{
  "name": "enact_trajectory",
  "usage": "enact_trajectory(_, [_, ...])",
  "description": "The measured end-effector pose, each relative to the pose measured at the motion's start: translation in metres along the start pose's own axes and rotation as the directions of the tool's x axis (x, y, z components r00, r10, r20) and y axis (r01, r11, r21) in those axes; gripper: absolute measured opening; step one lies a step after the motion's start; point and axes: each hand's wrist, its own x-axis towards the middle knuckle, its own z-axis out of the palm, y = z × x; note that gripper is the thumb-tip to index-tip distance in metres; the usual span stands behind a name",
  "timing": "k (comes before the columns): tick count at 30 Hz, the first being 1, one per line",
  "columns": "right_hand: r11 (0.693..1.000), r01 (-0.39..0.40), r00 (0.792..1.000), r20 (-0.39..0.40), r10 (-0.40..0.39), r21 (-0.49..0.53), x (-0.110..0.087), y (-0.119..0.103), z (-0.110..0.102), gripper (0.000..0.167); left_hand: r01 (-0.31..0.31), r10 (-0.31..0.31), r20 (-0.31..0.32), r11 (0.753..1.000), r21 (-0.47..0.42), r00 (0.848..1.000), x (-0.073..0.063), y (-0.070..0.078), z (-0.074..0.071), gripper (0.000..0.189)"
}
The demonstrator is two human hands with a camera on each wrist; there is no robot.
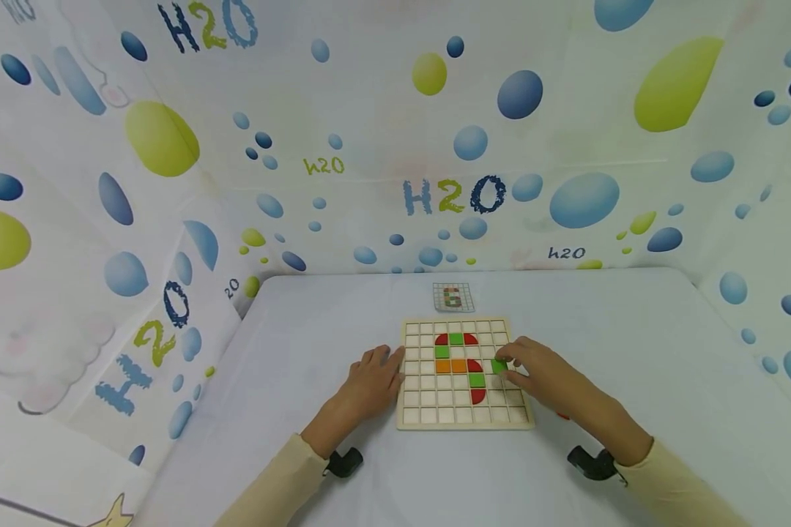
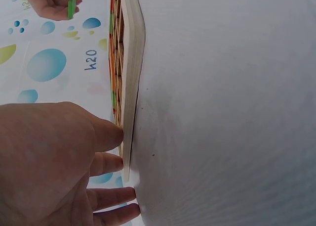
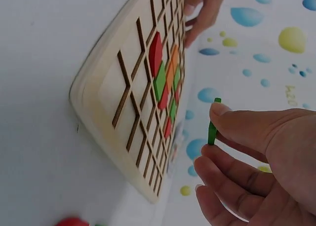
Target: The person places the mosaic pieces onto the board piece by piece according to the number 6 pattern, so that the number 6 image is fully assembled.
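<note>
A wooden grid board [image 1: 422,417] lies on the table, with red quarter-round, green square and orange square tiles set in some of its cells. My right hand [image 1: 543,373] pinches a green square tile [image 3: 213,122] between thumb and fingers, held above the board's right side. The tile is seen edge-on in both wrist views. My left hand [image 1: 373,384] rests at the board's left edge. In the left wrist view its thumb and a finger touch the board's rim [image 2: 129,87], and the other fingers reach down to the tablecloth.
A small pattern card [image 1: 453,297] with a gridded coloured figure lies behind the board. Red [image 3: 73,222] and green pieces lie on the cloth near the right forearm, mostly hidden. A white printed curtain [image 1: 382,146] surrounds the table's back and sides.
</note>
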Motion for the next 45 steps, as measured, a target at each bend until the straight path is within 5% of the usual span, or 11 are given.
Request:
enact_trajectory(9, [0.998,-0.038,0.998,0.055,0.041,-0.058,0.014,-0.022,0.025,0.029,-0.01,0.01,0.002,1.0,-0.003,1.0,0.001,-0.001,0.002,0.054])
enact_trajectory(20, [0.977,0.083,0.996,0.032,-0.079,-0.194,0.016,-0.04,0.048,0.026,-0.019,0.019,-0.009,1.0,0.006,1.0,0.001,-0.002,0.002,0.054])
enact_trajectory(33, [0.947,0.056,0.997,0.067,-0.036,-0.317,0.015,-0.056,0.055,0.025,-0.025,0.024,-0.017,1.0,-0.003,1.0,0.0,-0.002,0.001,0.053])
enact_trajectory(45, [0.95,0.051,0.997,0.064,-0.033,-0.307,0.016,-0.058,0.058,0.025,-0.016,0.015,-0.017,1.0,-0.001,1.0,-0.002,0.0,-0.001,0.053])
